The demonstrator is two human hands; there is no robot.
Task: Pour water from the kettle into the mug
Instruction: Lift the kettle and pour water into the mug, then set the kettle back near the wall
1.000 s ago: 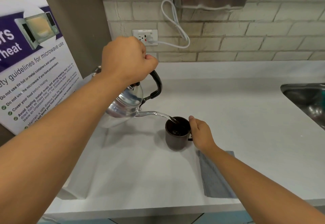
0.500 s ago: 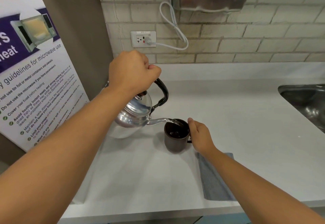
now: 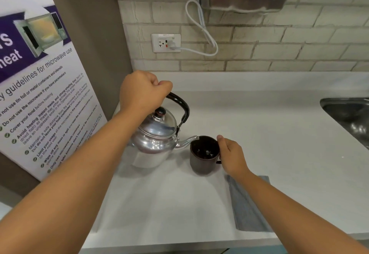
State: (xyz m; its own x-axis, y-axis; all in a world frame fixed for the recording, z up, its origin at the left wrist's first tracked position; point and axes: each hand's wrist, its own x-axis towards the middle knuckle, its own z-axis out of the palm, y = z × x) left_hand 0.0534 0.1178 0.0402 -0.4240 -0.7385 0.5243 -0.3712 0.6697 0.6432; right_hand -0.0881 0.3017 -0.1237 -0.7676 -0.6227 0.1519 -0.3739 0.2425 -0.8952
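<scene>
A shiny steel kettle (image 3: pixel 154 138) with a black arched handle hangs just above the white counter, nearly upright. My left hand (image 3: pixel 142 91) is closed around the top of its handle. The kettle's spout tip sits at the left rim of a dark brown mug (image 3: pixel 202 163) that stands on the counter. No stream of water shows at the spout. Water glints inside the mug. My right hand (image 3: pixel 231 154) grips the mug at its right side, over the handle.
A grey folded cloth (image 3: pixel 249 210) lies under my right forearm near the counter (image 3: pixel 279 134) front edge. A steel sink (image 3: pixel 351 118) is at the right. A microwave guidelines poster (image 3: pixel 40 86) leans at the left. A wall socket (image 3: pixel 165 42) with a white cable is behind.
The kettle has tipped back toward upright and come lower, and the stream of water into the mug has stopped. My right hand has stayed on the mug.
</scene>
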